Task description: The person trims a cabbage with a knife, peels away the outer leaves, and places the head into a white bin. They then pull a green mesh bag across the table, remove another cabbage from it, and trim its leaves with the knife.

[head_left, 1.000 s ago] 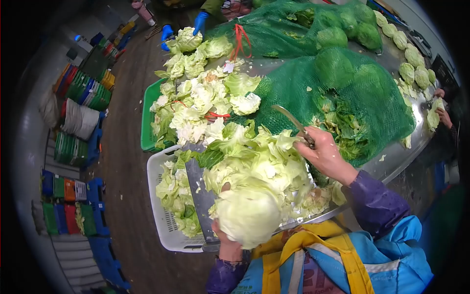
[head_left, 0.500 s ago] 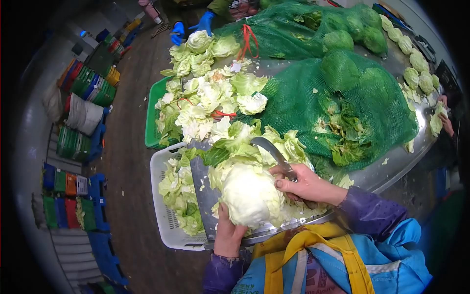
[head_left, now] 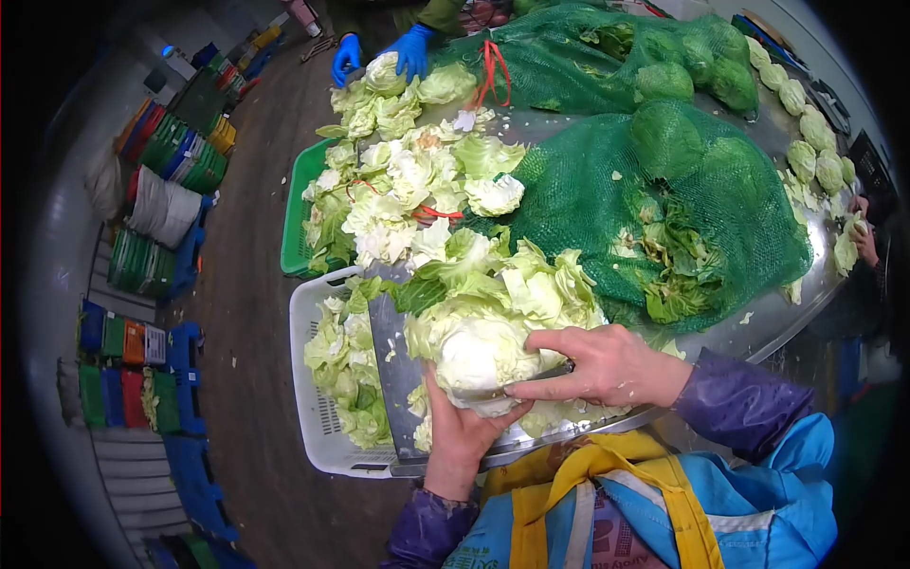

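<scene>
A pale, trimmed cabbage head point(head_left: 479, 358) sits between my two hands at the near edge of the metal table. My left hand point(head_left: 460, 431) cups it from below and the left, thumb up its side. From the right, my right hand point(head_left: 597, 365) reaches over it, index and middle fingers stretched apart against its surface. Part of a dark blade shows under the right fingers, mostly hidden by that hand, so the knife's handle is out of sight. Loose cabbage leaves point(head_left: 550, 289) are heaped just behind the head.
Left of the table are a white basket point(head_left: 308, 417) of leaves and a green crate point(head_left: 296, 213). Green net bags point(head_left: 588, 190) of cabbages lie behind. A co-worker's blue-gloved hands point(head_left: 409, 52) touch cabbage at the top; another person's hand point(head_left: 863, 242) is at the far right.
The curved knife blade, raised behind the cabbage before, is now low and mostly hidden. My right hand has moved onto the cabbage, fingers extended, and my left hand has shifted further beneath it.
</scene>
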A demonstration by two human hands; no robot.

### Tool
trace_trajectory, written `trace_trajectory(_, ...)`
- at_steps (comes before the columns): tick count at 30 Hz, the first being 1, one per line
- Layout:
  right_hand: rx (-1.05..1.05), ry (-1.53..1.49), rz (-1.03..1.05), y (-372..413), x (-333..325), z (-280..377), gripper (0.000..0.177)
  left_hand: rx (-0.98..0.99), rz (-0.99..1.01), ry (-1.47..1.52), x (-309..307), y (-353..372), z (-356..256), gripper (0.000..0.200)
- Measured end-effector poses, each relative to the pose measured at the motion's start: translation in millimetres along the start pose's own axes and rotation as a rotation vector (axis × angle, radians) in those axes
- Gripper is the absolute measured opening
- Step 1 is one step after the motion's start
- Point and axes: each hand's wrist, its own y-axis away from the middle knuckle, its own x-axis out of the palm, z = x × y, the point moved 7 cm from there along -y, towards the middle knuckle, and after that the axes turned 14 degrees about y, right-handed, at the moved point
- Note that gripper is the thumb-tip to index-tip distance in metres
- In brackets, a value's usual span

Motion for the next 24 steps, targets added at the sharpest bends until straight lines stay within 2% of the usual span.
trace_trajectory(5,0.007,0.03,0.028,-5.6,-1.7,2.0,0.057,-0.035,-0.02,0.055,-8.3,-0.7,9.4,0.073)
trace_trajectory(8,0.075,0.061,-0.008,-11.2,5.7,3.4,0.057,-0.042,0.06,0.064,-7.1,-3.7,14.8,0.073)
trace_trajectory(10,0.127,0.089,-0.035,-8.0,11.3,5.8,0.057,0.068,-0.06,-0.027,-6.4,0.3,14.8,0.073)
trace_trajectory(13,0.195,-0.035,-0.066,-3.5,21.8,7.6,0.057,0.07,-0.051,-0.013,-2.1,3.5,15.3,0.071)
trace_trajectory(15,0.561,-0.287,-0.264,3.6,27.0,-8.6,0.061,0.113,-0.011,0.002,-2.2,3.5,26.9,0.07)
trace_trajectory(17,0.559,-0.26,-0.322,-4.6,18.4,-9.2,0.059,0.16,0.038,0.011,-0.8,-0.3,25.6,0.07)
trace_trajectory(19,0.58,-0.248,-0.129,-8.6,15.9,-9.9,0.053,0.131,0.063,0.077,-5.9,-2.8,23.7,0.073)
trace_trajectory(23,0.527,-0.22,-0.15,-12.4,16.6,-36.1,0.04,0.088,-0.06,0.029,-6.0,-2.5,22.8,0.071)
trace_trajectory(24,0.619,-0.252,-0.234,-8.8,18.1,-57.4,0.036,0.057,-0.076,0.061,-7.6,-0.9,25.3,0.075)
